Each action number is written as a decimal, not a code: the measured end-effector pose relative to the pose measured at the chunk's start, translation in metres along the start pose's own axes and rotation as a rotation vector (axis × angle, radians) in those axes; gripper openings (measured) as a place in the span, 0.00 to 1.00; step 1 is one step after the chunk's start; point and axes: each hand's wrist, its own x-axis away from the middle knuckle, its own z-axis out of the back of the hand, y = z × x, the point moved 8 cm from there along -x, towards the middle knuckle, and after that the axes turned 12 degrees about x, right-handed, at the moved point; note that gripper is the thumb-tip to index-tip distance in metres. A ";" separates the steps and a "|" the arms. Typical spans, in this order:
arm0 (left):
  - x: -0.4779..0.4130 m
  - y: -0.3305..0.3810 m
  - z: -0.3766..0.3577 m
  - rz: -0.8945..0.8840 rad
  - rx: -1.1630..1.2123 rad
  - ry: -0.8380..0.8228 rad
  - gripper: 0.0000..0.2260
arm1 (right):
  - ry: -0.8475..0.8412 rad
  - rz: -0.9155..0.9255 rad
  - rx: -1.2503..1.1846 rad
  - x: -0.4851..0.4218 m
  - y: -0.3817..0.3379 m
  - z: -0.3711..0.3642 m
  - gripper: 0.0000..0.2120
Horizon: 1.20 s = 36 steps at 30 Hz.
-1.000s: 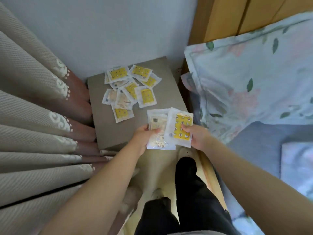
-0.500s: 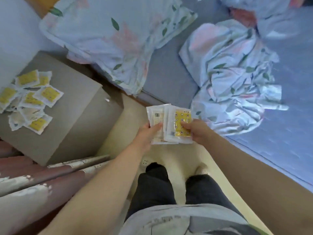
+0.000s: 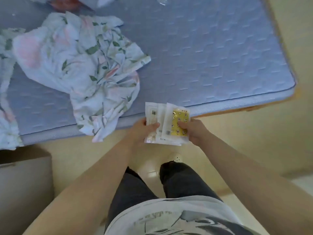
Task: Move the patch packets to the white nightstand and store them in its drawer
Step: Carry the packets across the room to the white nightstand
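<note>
- Packets (image 3: 166, 123) fanned in both hands, over floor (image 3: 237, 136) by bed (image 3: 203, 56) edge.
- Left hand (image 3: 141, 131) thumb pinches left side.
- Right hand (image 3: 194, 131) fingers pinch yellow packet (image 3: 179, 119).
- Floral sheet (image 3: 81, 65) crumpled on bed.

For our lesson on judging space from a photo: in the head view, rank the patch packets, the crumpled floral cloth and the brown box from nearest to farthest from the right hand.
1. patch packets: pinched by the right hand, and by the left hand.
2. crumpled floral cloth: to the left, on the blue mattress.
3. brown box: far lower left of the view.
</note>
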 end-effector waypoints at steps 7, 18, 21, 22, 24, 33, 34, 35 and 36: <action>-0.052 0.008 -0.200 0.122 -0.082 -0.133 0.13 | 0.081 -0.054 -0.416 -0.002 0.040 0.184 0.13; -0.143 0.041 -0.503 0.154 -0.371 -0.403 0.11 | 0.245 -0.111 -0.947 -0.015 0.051 0.421 0.14; -0.156 0.040 -0.587 0.211 -0.447 -0.475 0.13 | 0.331 -0.141 -1.023 -0.010 0.051 0.494 0.16; -0.160 0.041 -0.609 0.224 -0.465 -0.497 0.12 | 0.346 -0.142 -1.050 -0.009 0.050 0.512 0.16; -0.167 0.041 -0.660 0.230 -0.518 -0.545 0.10 | 0.376 -0.138 -1.102 -0.004 0.051 0.552 0.15; -0.217 0.018 -0.908 0.254 -0.614 -0.617 0.08 | 0.500 -0.177 -1.098 -0.001 0.079 0.799 0.13; -0.228 0.018 -0.933 0.232 -0.601 -0.586 0.07 | 0.492 -0.181 -1.084 -0.004 0.078 0.830 0.13; -0.239 0.020 -0.956 0.217 -0.586 -0.547 0.07 | 0.494 -0.198 -1.072 -0.008 0.077 0.861 0.13; -0.248 0.021 -0.975 0.207 -0.580 -0.510 0.07 | 0.501 -0.220 -1.059 -0.010 0.077 0.889 0.13</action>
